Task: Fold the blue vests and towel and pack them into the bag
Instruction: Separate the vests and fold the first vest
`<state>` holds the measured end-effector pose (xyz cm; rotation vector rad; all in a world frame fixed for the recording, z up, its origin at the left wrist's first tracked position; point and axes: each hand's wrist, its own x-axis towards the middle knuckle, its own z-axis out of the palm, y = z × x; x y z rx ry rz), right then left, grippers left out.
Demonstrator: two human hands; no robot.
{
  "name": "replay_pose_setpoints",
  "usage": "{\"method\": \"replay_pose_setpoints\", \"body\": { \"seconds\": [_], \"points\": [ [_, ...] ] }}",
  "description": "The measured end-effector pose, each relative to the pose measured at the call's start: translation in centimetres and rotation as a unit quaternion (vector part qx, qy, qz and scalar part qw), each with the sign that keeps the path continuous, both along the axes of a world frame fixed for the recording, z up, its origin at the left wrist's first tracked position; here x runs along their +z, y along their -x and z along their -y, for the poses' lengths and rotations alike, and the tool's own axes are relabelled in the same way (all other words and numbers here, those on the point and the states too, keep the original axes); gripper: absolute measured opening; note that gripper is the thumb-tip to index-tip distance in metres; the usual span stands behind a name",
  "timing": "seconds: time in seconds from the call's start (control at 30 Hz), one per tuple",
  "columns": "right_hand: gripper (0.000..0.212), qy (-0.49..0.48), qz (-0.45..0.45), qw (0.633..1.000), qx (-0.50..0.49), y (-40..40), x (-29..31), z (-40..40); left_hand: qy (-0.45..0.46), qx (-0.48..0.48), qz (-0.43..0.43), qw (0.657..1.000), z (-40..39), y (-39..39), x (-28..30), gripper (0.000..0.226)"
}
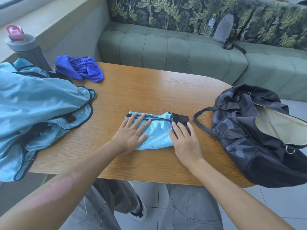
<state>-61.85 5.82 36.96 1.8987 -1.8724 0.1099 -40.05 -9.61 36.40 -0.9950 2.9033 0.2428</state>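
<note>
A light blue vest with black trim (pixel 158 130) lies folded small in the middle of the wooden table (pixel 149 90). My left hand (pixel 131 133) presses flat on its left half with straight, spread fingers. My right hand (pixel 184 140) lies flat on its right edge, fingers reaching the black strap end. A heap of unfolded light blue vests (pixel 38 110) covers the table's left end. The crumpled dark blue towel (pixel 81 68) sits at the far left corner. The dark bag (pixel 259 135) lies open on the right end, its pale lining showing.
A grey bottle with a pink lid (pixel 20 42) stands behind the vest heap. A green sofa (pixel 182 50) runs behind the table, with a clear water bottle (pixel 210 25) and a grey pouch (pixel 223 29) on it. The bag's strap (pixel 199 120) loops onto the table.
</note>
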Motion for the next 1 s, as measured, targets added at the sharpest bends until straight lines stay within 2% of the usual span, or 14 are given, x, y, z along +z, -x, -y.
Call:
{"method": "replay_pose_setpoints", "body": {
  "seconds": [0.13,0.27,0.33,0.4,0.47,0.5,0.57,0.63,0.7,0.73,0.77,0.8,0.83,1.0],
  "points": [
    [0.029,0.023,-0.012,0.999,0.021,1.9,0.4,0.0,0.008,-0.002,-0.002,1.000,0.0,-0.1,0.1,0.070],
    [0.032,-0.001,0.024,0.999,0.028,3.1,-0.1,-0.6,0.008,0.001,-0.002,1.000,-0.1,0.0,0.1,0.070],
    [0.047,-0.009,0.083,0.996,-0.014,2.9,0.1,-1.3,0.011,0.007,0.000,1.000,-0.2,0.0,0.0,0.072],
    [0.065,0.002,0.198,0.975,-0.097,2.3,1.0,-2.4,0.010,0.019,0.000,1.000,-0.4,0.0,-0.1,0.072],
    [0.064,0.043,0.364,0.910,-0.194,1.3,2.1,-3.6,0.005,0.041,-0.004,0.999,-0.7,0.0,-0.3,0.073],
    [0.055,0.049,0.439,0.864,-0.243,0.9,2.6,-4.0,0.004,0.056,-0.007,0.998,-1.0,0.1,-0.4,0.073],
    [0.033,-0.008,0.570,0.761,-0.311,0.1,3.9,-4.1,-0.006,0.092,-0.015,0.996,-1.6,0.2,-0.6,0.074],
    [0.026,-0.079,0.707,0.625,-0.322,-0.8,4.7,-3.7,-0.018,0.124,-0.020,0.992,-2.5,0.5,-0.7,0.074],
    [0.039,-0.119,0.817,0.475,-0.304,-1.8,5.4,-3.0,-0.022,0.150,-0.025,0.988,-3.3,0.7,-0.7,0.074],
    [0.046,-0.125,0.853,0.413,-0.294,-2.2,5.7,-2.6,-0.021,0.159,-0.026,0.987,-3.7,0.7,-0.7,0.072],
    [0.050,-0.126,0.875,0.370,-0.287,-2.4,5.6,-2.1,-0.019,0.165,-0.027,0.986,-4.1,0.7,-0.8,0.070],
    [0.050,-0.126,0.883,0.352,-0.283,-2.5,5.4,-1.6,-0.017,0.172,-0.030,0.984,-4.5,0.8,-0.7,0.068],
    [0.046,-0.125,0.882,0.354,-0.285,-2.4,5.2,-1.1,-0.016,0.181,-0.034,0.983,-4.9,0.8,-0.7,0.067],
    [0.025,-0.111,0.842,0.417,-0.324,-1.0,5.3,0.9,-0.025,0.244,-0.053,0.968,-7.4,1.0,-0.8,0.071]
  ]
}}
